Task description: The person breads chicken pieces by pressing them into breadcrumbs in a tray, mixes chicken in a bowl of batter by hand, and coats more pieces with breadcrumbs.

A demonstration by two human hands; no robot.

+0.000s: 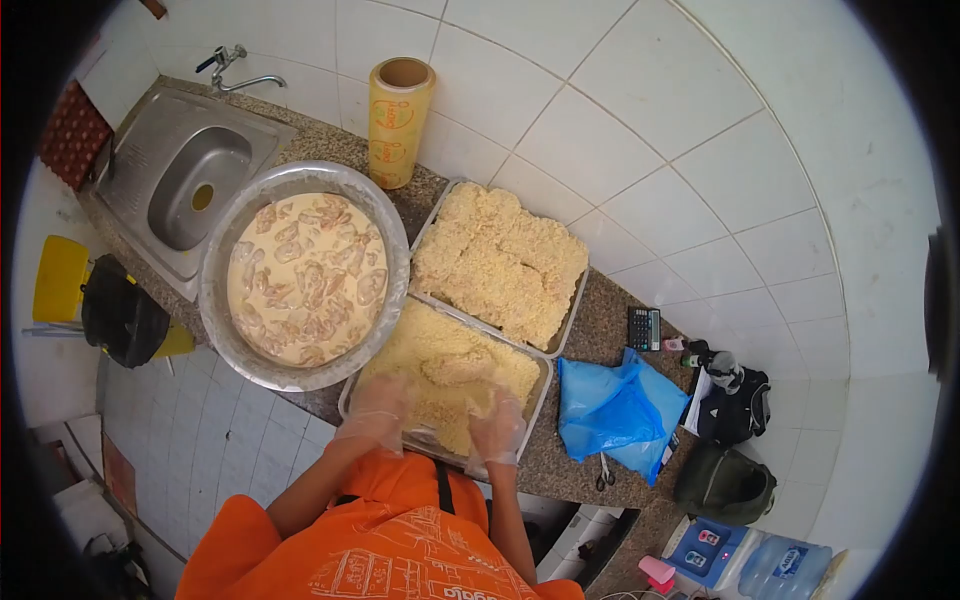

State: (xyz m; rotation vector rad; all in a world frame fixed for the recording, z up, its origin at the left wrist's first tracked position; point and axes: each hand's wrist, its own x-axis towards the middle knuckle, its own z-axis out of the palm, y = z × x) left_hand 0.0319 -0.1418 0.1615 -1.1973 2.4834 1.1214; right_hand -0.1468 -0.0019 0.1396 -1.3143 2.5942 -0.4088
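Observation:
A metal tray of pale yellow crumbs lies on the granite counter before me, with a coated piece resting on the crumbs. Over the tray's left part is my left hand, in a clear plastic glove; its fingers are blurred. My right hand, gloved too, is at the tray's right part, fingers bent near the crumbs; whether it holds anything is unclear. Behind, a second tray is heaped with crumb-coated pieces. To the left stands a large metal bowl with raw pieces in creamy liquid.
A sink with a tap is at the left. A roll of film stands by the wall. Rightward lie a blue plastic bag, scissors, a calculator, dark bags and a water dispenser.

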